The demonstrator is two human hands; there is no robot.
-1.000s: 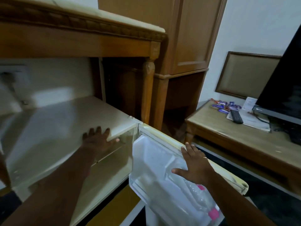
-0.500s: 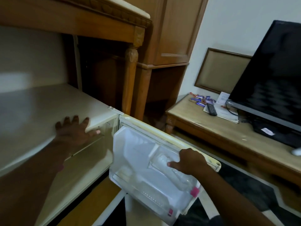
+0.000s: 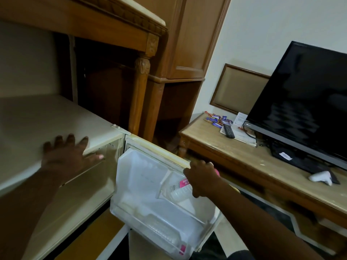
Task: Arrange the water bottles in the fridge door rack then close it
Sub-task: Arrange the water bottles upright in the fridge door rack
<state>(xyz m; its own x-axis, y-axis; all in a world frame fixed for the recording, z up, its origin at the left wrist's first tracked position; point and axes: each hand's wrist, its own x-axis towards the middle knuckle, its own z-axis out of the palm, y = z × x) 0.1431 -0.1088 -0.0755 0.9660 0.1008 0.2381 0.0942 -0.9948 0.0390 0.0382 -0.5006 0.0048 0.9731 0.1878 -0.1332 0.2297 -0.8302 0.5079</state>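
Note:
The small cream fridge (image 3: 37, 119) stands under a wooden table with its door (image 3: 150, 184) swung open toward me. My right hand (image 3: 202, 179) is closed around a clear water bottle (image 3: 179, 191) with a pink label, tilted in the door's upper rack (image 3: 165, 184). A second clear bottle (image 3: 165, 235) with a pink cap lies in the lower door rack (image 3: 195, 228). My left hand (image 3: 67, 156) rests flat on the fridge's top front edge, fingers spread, thumb hooked under the rim.
A carved wooden table (image 3: 116, 25) hangs over the fridge, its leg (image 3: 139, 94) just behind the door hinge. To the right, a low wooden bench (image 3: 234, 154) carries a television (image 3: 304, 102), a remote (image 3: 228, 130) and snack packets (image 3: 216, 119).
My right hand went from lying flat on the door liner to closing on the bottle, which has risen toward the door's top edge. The view shifted right. My left hand stayed put.

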